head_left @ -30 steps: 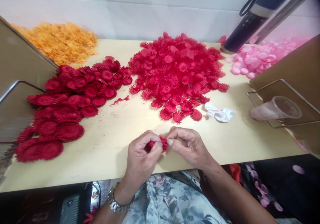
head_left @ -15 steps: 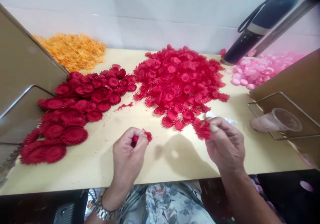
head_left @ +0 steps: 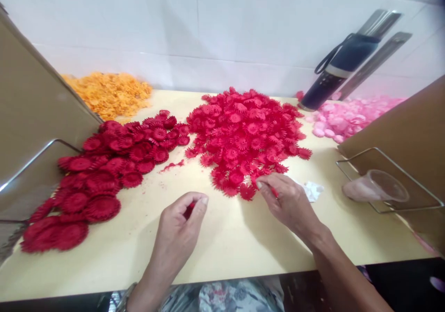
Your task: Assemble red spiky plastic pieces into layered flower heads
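Over the front middle of the table, my left hand (head_left: 182,226) is closed, thumb against the curled fingers. A bit of a red flower piece (head_left: 189,209) shows inside that curl; most of it is hidden. My right hand (head_left: 290,205) is at the front right edge of a big heap of bright red fringed flower pieces (head_left: 248,131), fingertips pinched at the heap. Red shows between its fingers, mostly covered. On the left lie darker red fringed discs (head_left: 102,182), some bunched in stacks.
Orange petals (head_left: 114,94) are piled at the back left, pink ones (head_left: 347,115) at the back right. A dark blue bottle (head_left: 337,78) leans near the wall. To the right are crumpled white tissue (head_left: 313,191) and a plastic cup (head_left: 375,187) in a wire holder. Cardboard panels (head_left: 403,131) flank both sides.
My right hand has moved left and reached down to the heap's front edge. The red piece at my left fingertips no longer sticks out. The view has tilted up.
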The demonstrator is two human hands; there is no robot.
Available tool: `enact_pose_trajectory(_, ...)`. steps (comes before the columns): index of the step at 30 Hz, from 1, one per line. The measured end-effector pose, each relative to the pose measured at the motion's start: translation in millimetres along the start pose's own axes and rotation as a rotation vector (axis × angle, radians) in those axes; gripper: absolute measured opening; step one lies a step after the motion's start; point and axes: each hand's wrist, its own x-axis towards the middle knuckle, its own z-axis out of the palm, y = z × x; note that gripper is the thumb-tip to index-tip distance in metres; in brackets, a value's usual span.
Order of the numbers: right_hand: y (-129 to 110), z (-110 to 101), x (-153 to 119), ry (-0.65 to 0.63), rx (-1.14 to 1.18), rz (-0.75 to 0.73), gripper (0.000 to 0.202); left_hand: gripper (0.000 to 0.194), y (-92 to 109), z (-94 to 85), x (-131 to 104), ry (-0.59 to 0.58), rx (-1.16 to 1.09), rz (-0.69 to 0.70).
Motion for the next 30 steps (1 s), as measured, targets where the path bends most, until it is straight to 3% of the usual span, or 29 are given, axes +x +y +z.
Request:
enact_pose_trajectory(5,-25.3,13.6,10.2,-0.246,-0.055,-0.326,0.023,0.027,-0.5,-0.2,-9.4,-0.116,-0.656,-0.23)
enact_pose_trajectory(8,-25.6,21.8,18.3,-0.327,-0.234,-0.387,0.031,0.025,-2.4,0.9,-9.3,-0.142,-0.839,-0.295)
enact_pose_trajectory(11,-13.8,20.8,26.4,-0.297,-0.294,-0.334,0.028,0.02,-6.0,1.2,-9.5,-0.064,-0.835,-0.301)
enact_pose_trajectory(15,-8.3,12.8,29.0,-0.179,-0.03,-0.356,0.023,0.011,-9.8,3.1,-12.4,-0.01,-0.793,-0.263)
enact_pose_trajectory(23,-49.2,12.1,13.9,-0.164,0.438,-0.292,0.015,0.013,-15.1,9.7,-18.4,0.014,-0.631,-0.173)
enact_pose_trajectory(28,-70.1,13.3,10.7,-0.096,0.488,-0.146,0.014,0.025,-17.4,13.6,-19.0,0.009,-0.572,-0.138)
enact_pose_trajectory(30,-74.3,15.7,10.9,-0.136,0.498,-0.141,0.016,0.029,-16.6,15.9,-20.0,-0.013,-0.574,-0.142)
